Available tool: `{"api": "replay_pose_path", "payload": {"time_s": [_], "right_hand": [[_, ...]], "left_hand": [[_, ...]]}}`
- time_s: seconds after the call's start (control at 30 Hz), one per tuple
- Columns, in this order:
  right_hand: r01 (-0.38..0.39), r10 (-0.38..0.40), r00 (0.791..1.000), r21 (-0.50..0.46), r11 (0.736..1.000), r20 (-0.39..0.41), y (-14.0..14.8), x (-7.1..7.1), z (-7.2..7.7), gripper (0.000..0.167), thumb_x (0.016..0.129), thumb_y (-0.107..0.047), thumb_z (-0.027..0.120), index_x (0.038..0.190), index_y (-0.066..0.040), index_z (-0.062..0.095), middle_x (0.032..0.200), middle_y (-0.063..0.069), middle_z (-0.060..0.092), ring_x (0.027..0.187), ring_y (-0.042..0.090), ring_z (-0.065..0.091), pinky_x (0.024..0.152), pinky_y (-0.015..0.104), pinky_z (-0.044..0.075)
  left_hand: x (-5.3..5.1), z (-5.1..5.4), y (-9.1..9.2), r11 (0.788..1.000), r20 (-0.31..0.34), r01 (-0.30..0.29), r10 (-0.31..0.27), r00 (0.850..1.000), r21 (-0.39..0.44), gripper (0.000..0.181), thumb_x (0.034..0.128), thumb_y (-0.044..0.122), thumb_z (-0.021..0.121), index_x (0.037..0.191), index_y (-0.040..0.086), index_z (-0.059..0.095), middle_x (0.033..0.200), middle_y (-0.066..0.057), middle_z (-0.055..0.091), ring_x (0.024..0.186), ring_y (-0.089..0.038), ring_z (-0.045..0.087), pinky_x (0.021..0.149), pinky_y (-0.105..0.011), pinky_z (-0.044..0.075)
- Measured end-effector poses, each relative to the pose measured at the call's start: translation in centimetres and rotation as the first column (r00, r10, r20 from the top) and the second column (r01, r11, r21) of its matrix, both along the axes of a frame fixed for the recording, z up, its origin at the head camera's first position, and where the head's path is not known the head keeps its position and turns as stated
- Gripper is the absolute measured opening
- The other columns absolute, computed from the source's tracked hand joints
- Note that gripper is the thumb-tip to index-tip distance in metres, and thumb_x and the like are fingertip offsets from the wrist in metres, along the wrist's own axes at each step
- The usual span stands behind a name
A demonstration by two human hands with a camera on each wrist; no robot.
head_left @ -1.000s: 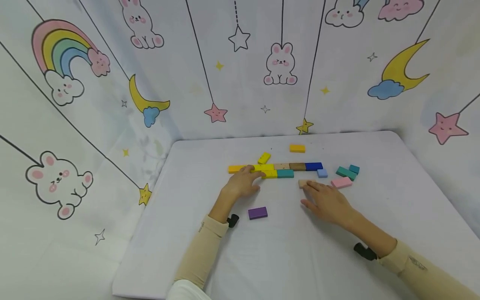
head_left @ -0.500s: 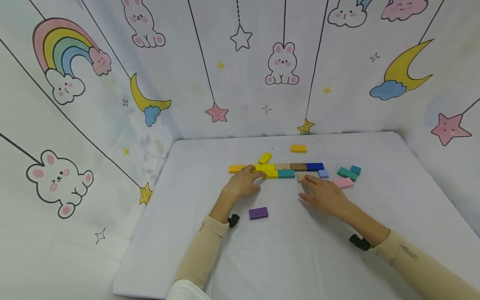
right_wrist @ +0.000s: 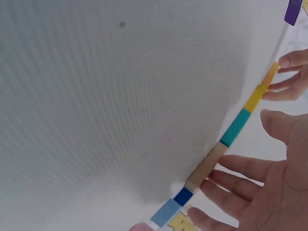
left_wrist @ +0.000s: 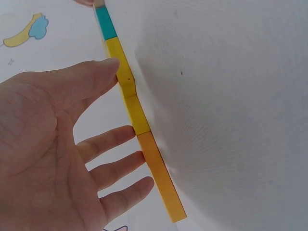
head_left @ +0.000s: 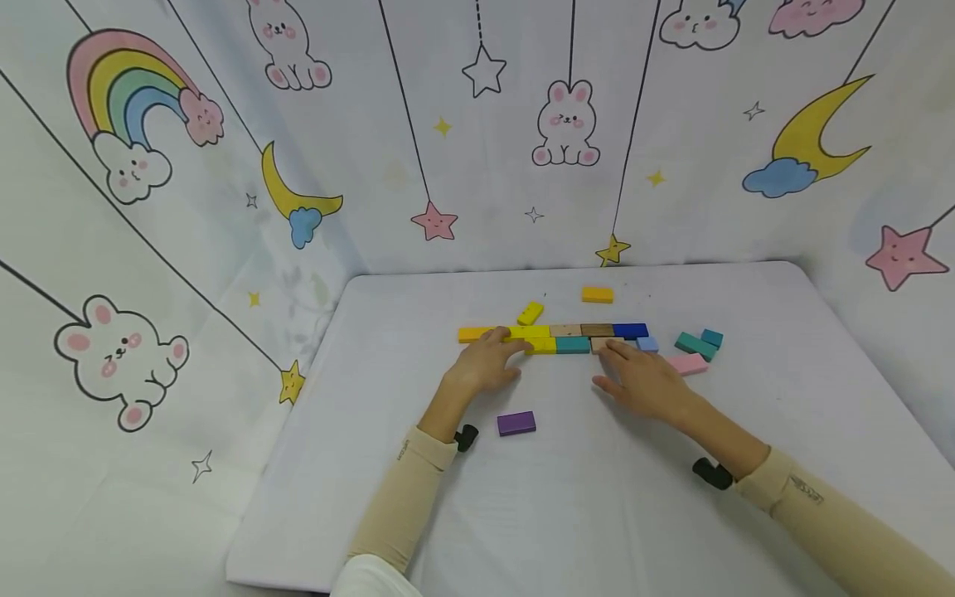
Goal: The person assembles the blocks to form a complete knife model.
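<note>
A back row of blocks runs from an orange block (head_left: 472, 335) through a yellow block (head_left: 533, 331) and two wood-toned ones to a dark blue block (head_left: 631, 331). Before it lie a yellow front block (head_left: 543, 346) and a teal block (head_left: 573, 345). My left hand (head_left: 485, 366) touches the yellow and orange blocks at the left end, fingers extended. With its fingertips my right hand (head_left: 647, 383) touches a beige block (right_wrist: 208, 167), lying just right of the teal one with a small gap. Partly behind the right fingers is a light blue block (head_left: 647, 344).
A purple block (head_left: 516, 424) lies nearer the front. Behind the rows are a small yellow block (head_left: 530, 313) and an orange-yellow block (head_left: 597, 295). To the right lie a pink block (head_left: 687, 364), a green block (head_left: 695, 345) and a small blue-green block (head_left: 712, 337).
My right hand has slid the beige block away from me and slightly left, into line with the teal block. The left hand stays in place on the row.
</note>
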State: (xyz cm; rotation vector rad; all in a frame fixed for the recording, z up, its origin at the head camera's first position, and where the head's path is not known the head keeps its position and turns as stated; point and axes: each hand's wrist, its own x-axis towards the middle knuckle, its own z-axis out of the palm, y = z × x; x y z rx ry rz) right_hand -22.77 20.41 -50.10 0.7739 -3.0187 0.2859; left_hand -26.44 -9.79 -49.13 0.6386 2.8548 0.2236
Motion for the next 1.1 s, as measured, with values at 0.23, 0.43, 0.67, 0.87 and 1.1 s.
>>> {"api": "replay_pose_path", "payload": {"time_s": [0.23, 0.43, 0.67, 0.87, 1.1], "right_hand": [[0.008, -0.008, 1.0, 0.014, 1.0, 0.005, -0.05, -0.21, -0.24, 0.061, 0.103, -0.04, 0.066, 0.147, 0.002, 0.056, 0.153, 0.026, 0.05, 0.138, 0.046, 0.052, 0.106, 0.065, 0.048], [0.018, -0.018, 1.0, 0.019, 1.0, 0.009, -0.22, -0.28, -0.24, 0.063, 0.102, -0.041, 0.066, 0.147, 0.001, 0.056, 0.155, 0.026, 0.049, 0.139, 0.045, 0.051, 0.106, 0.066, 0.047], [0.021, -0.021, 1.0, 0.019, 1.0, 0.016, -0.36, -0.12, -0.15, 0.063, 0.103, -0.042, 0.065, 0.148, 0.0, 0.055, 0.155, 0.026, 0.048, 0.14, 0.046, 0.05, 0.107, 0.066, 0.046], [0.035, -0.034, 0.998, -0.008, 0.999, 0.051, -0.37, -0.08, -0.1, 0.067, 0.103, -0.043, 0.065, 0.152, 0.001, 0.051, 0.158, 0.026, 0.045, 0.141, 0.047, 0.048, 0.108, 0.066, 0.045], [0.084, -0.076, 0.989, -0.055, 0.995, 0.129, -0.23, 0.22, -0.27, 0.076, 0.105, -0.046, 0.06, 0.159, 0.001, 0.036, 0.164, 0.028, 0.032, 0.145, 0.05, 0.04, 0.108, 0.07, 0.042]], "left_hand": [[-0.03, -0.12, 0.12, 1.0, 0.004, -0.002, 0.002, 1.0, -0.009, 0.049, 0.1046, 0.038, 0.063, 0.153, 0.036, 0.053, 0.165, -0.008, 0.037, 0.151, -0.03, 0.036, 0.117, -0.051, 0.043], [-0.1, -0.21, 0.11, 1.0, 0.005, -0.004, 0.004, 1.0, -0.013, 0.05, 0.1046, 0.037, 0.063, 0.153, 0.036, 0.052, 0.165, -0.009, 0.037, 0.15, -0.031, 0.037, 0.116, -0.052, 0.045], [-0.19, -0.33, 0.12, 1.0, 0.006, -0.001, 0.001, 1.0, -0.023, 0.051, 0.1047, 0.038, 0.063, 0.154, 0.036, 0.051, 0.165, -0.009, 0.036, 0.15, -0.031, 0.037, 0.115, -0.052, 0.046], [-0.16, -0.27, 0.05, 1.0, 0.004, -0.003, 0.003, 1.0, -0.015, 0.05, 0.1047, 0.037, 0.063, 0.153, 0.037, 0.052, 0.165, -0.008, 0.036, 0.15, -0.031, 0.037, 0.114, -0.052, 0.047], [0.0, 0.04, 0.01, 1.0, 0.004, -0.003, 0.003, 1.0, -0.007, 0.05, 0.1045, 0.037, 0.064, 0.153, 0.037, 0.053, 0.165, -0.009, 0.037, 0.15, -0.032, 0.037, 0.114, -0.053, 0.046]]}}
